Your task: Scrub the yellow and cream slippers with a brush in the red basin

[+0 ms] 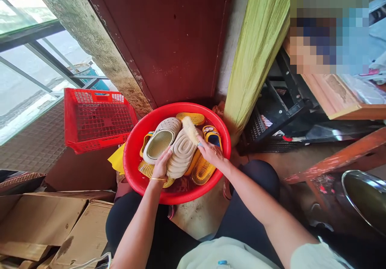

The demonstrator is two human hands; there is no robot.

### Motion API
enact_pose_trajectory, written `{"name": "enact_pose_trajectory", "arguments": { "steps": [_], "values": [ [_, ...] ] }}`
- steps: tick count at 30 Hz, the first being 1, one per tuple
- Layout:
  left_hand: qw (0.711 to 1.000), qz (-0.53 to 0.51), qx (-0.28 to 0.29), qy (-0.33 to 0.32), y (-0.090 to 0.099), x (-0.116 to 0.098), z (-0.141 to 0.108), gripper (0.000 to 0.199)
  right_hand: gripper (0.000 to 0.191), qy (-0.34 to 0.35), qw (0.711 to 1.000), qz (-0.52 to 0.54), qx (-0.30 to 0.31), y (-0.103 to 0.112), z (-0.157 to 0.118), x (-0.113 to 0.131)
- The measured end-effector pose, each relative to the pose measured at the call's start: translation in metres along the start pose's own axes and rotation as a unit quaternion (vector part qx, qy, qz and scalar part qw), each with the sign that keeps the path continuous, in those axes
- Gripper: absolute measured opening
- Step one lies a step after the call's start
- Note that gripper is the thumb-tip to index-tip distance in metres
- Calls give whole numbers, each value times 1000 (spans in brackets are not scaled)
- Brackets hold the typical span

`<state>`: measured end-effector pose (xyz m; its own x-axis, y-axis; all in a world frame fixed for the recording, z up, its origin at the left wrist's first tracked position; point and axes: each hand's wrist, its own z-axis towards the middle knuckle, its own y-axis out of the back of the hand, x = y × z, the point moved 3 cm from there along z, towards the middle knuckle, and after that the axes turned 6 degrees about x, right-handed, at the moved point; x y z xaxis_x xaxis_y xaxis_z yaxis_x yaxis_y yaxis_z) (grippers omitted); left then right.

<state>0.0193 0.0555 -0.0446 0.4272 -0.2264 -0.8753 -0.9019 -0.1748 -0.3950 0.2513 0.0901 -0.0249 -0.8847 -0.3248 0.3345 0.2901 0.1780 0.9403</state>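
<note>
Sole-up beige clog (pixel 181 156): frame centre, in red basin (pixel 129 166), long axis lower left to upper right. Left hand (pixel 163 163) grips its left edge. Right hand (pixel 208 150), nearer clog's upper-right end, closed around brush (pixel 189 128) over that end.

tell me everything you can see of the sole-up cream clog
The cream clog shows a sole with concentric rounded ridges and looks like rubber or foam. It lies sole up, slanted, among other footwear in the red basin. The left hand holds its left edge; the right hand holds a scrub brush over its far end. Its upper is hidden.
</note>
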Motion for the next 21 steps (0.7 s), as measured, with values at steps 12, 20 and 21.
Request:
{"name": "enact_pose_trajectory", "arguments": {
  "steps": [12,20,21],
  "values": [
    [993,99,23,68,10,-1,-15,71,63,26,999,20,5,-7,-28,20],
    [877,478,25,-38,22,-2,-1,68,60,-62,998,-5,10,6,-24,1],
    [833,548,35,-66,24,-2,0,67,60,-48,999,-6,16,5,-26,3]
  ]
}}
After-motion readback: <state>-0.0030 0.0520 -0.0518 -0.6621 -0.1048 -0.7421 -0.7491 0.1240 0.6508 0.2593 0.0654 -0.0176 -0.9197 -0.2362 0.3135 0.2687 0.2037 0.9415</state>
